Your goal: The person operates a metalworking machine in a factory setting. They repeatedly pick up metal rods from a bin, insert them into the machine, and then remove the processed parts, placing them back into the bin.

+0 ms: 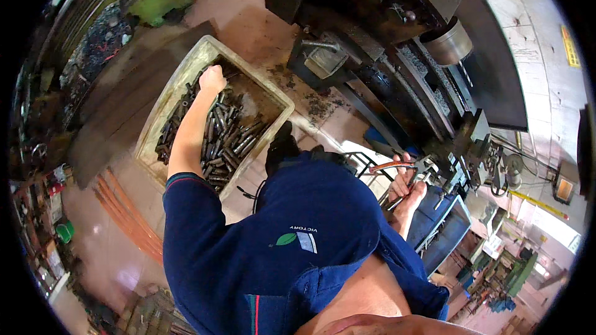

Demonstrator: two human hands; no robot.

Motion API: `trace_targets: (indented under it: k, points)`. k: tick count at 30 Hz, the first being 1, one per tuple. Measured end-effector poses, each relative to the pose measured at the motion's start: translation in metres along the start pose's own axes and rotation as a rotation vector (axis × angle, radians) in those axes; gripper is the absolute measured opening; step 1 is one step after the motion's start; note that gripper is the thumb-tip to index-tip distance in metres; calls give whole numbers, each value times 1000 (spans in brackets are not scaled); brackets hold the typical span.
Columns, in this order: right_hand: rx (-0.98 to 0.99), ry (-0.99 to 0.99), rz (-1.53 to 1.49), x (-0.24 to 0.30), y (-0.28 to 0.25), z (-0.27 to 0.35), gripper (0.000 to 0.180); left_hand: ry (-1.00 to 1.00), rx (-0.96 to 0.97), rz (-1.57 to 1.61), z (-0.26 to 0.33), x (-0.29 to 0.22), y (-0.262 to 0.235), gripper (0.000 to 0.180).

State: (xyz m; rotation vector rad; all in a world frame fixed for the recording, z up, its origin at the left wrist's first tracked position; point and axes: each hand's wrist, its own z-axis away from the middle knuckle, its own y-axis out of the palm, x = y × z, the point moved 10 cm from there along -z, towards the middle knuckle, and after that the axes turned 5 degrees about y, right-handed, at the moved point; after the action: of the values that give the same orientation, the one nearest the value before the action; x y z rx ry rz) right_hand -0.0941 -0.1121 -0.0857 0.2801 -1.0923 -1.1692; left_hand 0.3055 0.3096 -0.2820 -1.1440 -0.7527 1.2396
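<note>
Inside a large off-white plastic bin (253, 100), my left hand (213, 79) is closed at the far edge of a heap of dark cylindrical metal pieces (233, 139). Whatever its fingers may hold is hidden from above. On the right side, my right hand (405, 191) grips a pair of pliers with orange-red handles (392, 165). The plier jaws (426, 165) sit beside the machine's metal fittings (459, 164). A slim metal rod shows near the right fingers; I cannot tell whether they hold it.
A dark, oily machine bed (428, 87) strewn with metal shavings runs along the right, with a metal cylinder (448, 43) above it. Below my right hand stands a blue crate (450, 229). Long copper-coloured strips (127, 217) lie on the floor at left, near a brown board (115, 111).
</note>
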Motion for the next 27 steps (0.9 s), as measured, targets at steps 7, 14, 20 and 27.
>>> trace_targets:
  k: [7,14,20,27]
  points:
    - [-218,12,121,-17,-7,11,76,162,195,-304,-20,-18,38,21]
    - [-135,73,15,-29,-11,2,68,77,223,-182,-8,-7,14,20]
    - [-17,22,157,-18,9,-13,60,-251,219,1206,90,-6,-41,21]
    - [160,162,788,-22,69,-34,53,306,455,1596,156,-215,-151,23]
